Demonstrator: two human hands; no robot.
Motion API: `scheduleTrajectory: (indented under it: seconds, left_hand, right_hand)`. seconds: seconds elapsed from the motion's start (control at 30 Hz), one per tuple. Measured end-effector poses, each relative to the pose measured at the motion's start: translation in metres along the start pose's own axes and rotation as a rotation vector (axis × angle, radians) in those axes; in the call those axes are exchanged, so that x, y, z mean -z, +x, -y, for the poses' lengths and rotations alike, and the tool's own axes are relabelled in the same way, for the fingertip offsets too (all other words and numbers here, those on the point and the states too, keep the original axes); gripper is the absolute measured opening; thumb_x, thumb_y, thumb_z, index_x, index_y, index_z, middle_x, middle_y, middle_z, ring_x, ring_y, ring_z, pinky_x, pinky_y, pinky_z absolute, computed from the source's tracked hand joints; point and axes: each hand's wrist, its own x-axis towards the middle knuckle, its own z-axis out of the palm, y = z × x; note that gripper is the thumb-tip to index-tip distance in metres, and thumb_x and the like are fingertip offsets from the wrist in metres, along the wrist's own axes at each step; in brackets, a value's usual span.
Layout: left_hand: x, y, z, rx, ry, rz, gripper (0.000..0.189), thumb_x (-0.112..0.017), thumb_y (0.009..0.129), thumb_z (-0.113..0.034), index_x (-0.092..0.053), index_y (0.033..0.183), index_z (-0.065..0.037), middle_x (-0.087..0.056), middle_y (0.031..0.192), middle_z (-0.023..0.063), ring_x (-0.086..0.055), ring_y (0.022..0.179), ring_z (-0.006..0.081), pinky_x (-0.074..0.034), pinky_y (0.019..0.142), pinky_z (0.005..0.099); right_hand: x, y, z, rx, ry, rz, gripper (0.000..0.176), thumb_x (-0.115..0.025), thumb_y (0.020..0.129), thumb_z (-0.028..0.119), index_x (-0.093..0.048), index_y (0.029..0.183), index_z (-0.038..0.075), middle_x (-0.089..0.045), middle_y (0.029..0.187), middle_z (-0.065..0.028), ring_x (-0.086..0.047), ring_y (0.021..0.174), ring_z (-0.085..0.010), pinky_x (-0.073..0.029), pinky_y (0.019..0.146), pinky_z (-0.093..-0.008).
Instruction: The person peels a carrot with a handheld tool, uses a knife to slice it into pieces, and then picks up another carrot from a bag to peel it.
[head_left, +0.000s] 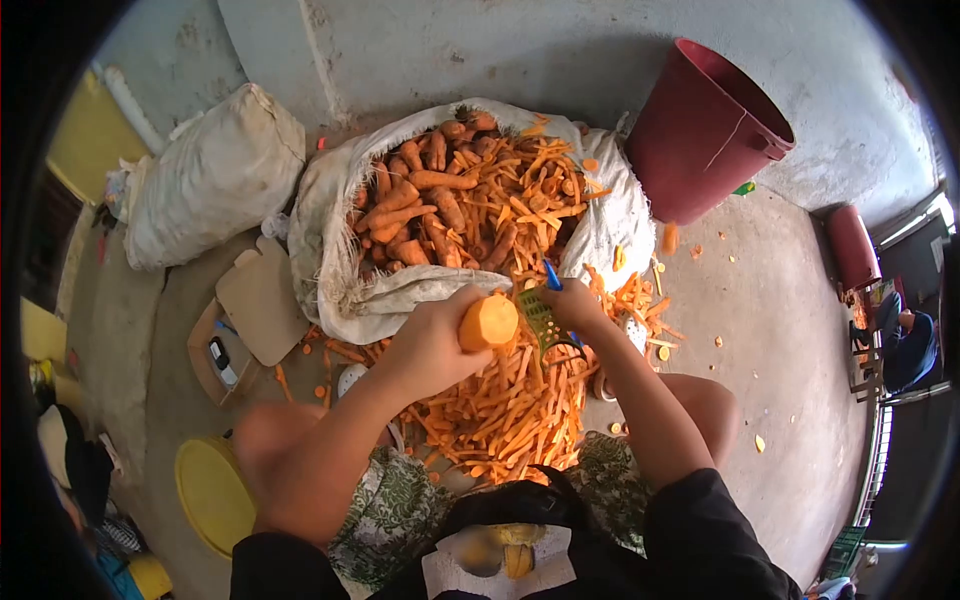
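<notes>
My left hand (pixel 432 342) is closed around a thick peeled carrot (pixel 490 322), its pale cut end facing up toward me. Close beside it on the right, my right hand (pixel 577 305) grips a green slotted peeler (pixel 540 318) with a blue part sticking up past the fingers. Both hands are over a heap of orange carrot peelings (pixel 510 415) on the floor between my legs. Just beyond them, an opened white woven sack (pixel 335 225) holds unpeeled carrots (pixel 440 181) on its left, with more peelings strewn over its right side.
A tall dark red bin (pixel 690 140) stands at the sack's right, by the wall. To the left are a full white sack (pixel 215 180), an open cardboard box (pixel 275 310) and a yellow lid (pixel 213 497). At far right sits another person (pixel 908 350).
</notes>
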Motion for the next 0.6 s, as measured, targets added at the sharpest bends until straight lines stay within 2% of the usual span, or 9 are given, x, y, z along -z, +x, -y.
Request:
scheduleTrajectory:
  seconds: [0.07, 0.13, 0.23, 0.27, 0.37, 0.43, 0.5, 0.57, 0.6]
  left_hand:
    - [0.003, 0.003, 0.0, 0.035, 0.21, 0.026, 0.032, -0.066, 0.065, -0.007, -0.049, 0.093, -0.005, -0.06, 0.082, 0.0131, -0.06, 0.078, 0.0279, -0.046, 0.066, 0.0343]
    - [0.0, 0.005, 0.004, 0.092, 0.307, 0.036, 0.033, -0.066, 0.065, -0.007, -0.048, 0.093, -0.005, -0.059, 0.08, 0.0139, -0.059, 0.077, 0.0311, -0.045, 0.066, 0.0378]
    - [-0.012, 0.004, 0.029, 0.098, 0.508, 0.072, 0.035, -0.067, 0.066, -0.008, -0.046, 0.094, -0.005, -0.057, 0.077, 0.013, -0.058, 0.077, 0.0327, -0.044, 0.064, 0.0407]
    - [-0.017, 0.002, 0.034, 0.102, 0.481, 0.115, 0.039, -0.067, 0.066, -0.01, -0.044, 0.097, -0.006, -0.054, 0.083, 0.0132, -0.057, 0.08, 0.0332, -0.044, 0.064, 0.0413]
    - [-0.026, -0.001, 0.039, 0.077, 0.411, 0.207, 0.048, -0.068, 0.067, -0.013, -0.038, 0.104, -0.006, -0.047, 0.097, 0.0142, -0.055, 0.085, 0.0341, -0.044, 0.066, 0.042]
    - [-0.025, -0.002, 0.04, 0.031, 0.434, 0.299, 0.061, -0.07, 0.069, -0.02, -0.03, 0.113, -0.007, -0.036, 0.114, 0.0155, -0.052, 0.091, 0.0352, -0.045, 0.07, 0.0429]
    - [-0.018, -0.003, 0.038, 0.022, 0.476, 0.276, 0.061, -0.07, 0.07, -0.02, -0.03, 0.115, -0.007, -0.037, 0.114, 0.0154, -0.053, 0.091, 0.0348, -0.045, 0.071, 0.0429]
    - [-0.008, -0.003, 0.033, 0.012, 0.521, 0.258, 0.062, -0.07, 0.07, -0.02, -0.03, 0.116, -0.007, -0.037, 0.114, 0.0152, -0.053, 0.091, 0.0344, -0.045, 0.072, 0.0428]
    - [-0.003, -0.003, 0.03, 0.108, 0.545, 0.301, 0.061, -0.069, 0.071, -0.02, -0.031, 0.117, -0.007, -0.037, 0.115, 0.0152, -0.053, 0.09, 0.0342, -0.045, 0.073, 0.0426]
  right_hand:
    - [-0.004, -0.009, 0.007, 0.014, 0.129, 0.043, 0.026, -0.049, 0.088, 0.023, -0.058, 0.079, 0.0, -0.059, 0.068, -0.0098, -0.058, 0.062, -0.0158, -0.045, 0.054, -0.0296]
    - [0.003, -0.035, 0.026, 0.047, 1.008, 0.358, 0.022, -0.049, 0.089, 0.024, -0.053, 0.089, 0.002, -0.058, 0.078, -0.0064, -0.055, 0.063, -0.0139, -0.044, 0.059, -0.0274]
    - [-0.007, -0.053, 0.028, 0.13, 0.98, 0.6, 0.025, -0.049, 0.089, 0.026, -0.049, 0.099, 0.004, -0.056, 0.084, -0.0046, -0.053, 0.066, -0.0127, -0.044, 0.063, -0.0258]
    - [-0.011, -0.055, 0.026, 0.183, 0.686, 0.594, 0.028, -0.05, 0.088, 0.028, -0.048, 0.102, 0.004, -0.056, 0.084, -0.004, -0.054, 0.072, -0.0117, -0.044, 0.066, -0.0253]
    - [-0.023, -0.058, 0.022, 0.178, 0.834, 0.575, 0.025, -0.051, 0.088, 0.028, -0.052, 0.1, 0.005, -0.057, 0.084, -0.0041, -0.054, 0.073, -0.0114, -0.043, 0.066, -0.0246]
    - [-0.01, -0.049, 0.009, 0.111, 0.396, 0.493, 0.023, -0.055, 0.086, 0.025, -0.056, 0.097, 0.005, -0.059, 0.084, -0.0056, -0.056, 0.074, -0.0127, -0.045, 0.065, -0.0264]
    - [0.03, -0.048, 0.016, -0.037, 0.256, 0.49, 0.022, -0.056, 0.083, 0.021, -0.059, 0.098, 0.005, -0.062, 0.087, -0.0083, -0.058, 0.077, -0.0148, -0.048, 0.064, -0.029]
    - [0.089, -0.026, 0.009, 0.066, 0.067, 0.352, 0.024, -0.053, 0.083, 0.017, -0.059, 0.103, 0.006, -0.063, 0.085, -0.0058, -0.058, 0.071, -0.0122, -0.048, 0.063, -0.0252]
    - [0.133, -0.008, -0.004, 0.508, -0.281, 0.186, 0.027, -0.052, 0.082, 0.015, -0.057, 0.106, 0.005, -0.062, 0.09, -0.006, -0.058, 0.076, -0.0125, -0.048, 0.063, -0.025]
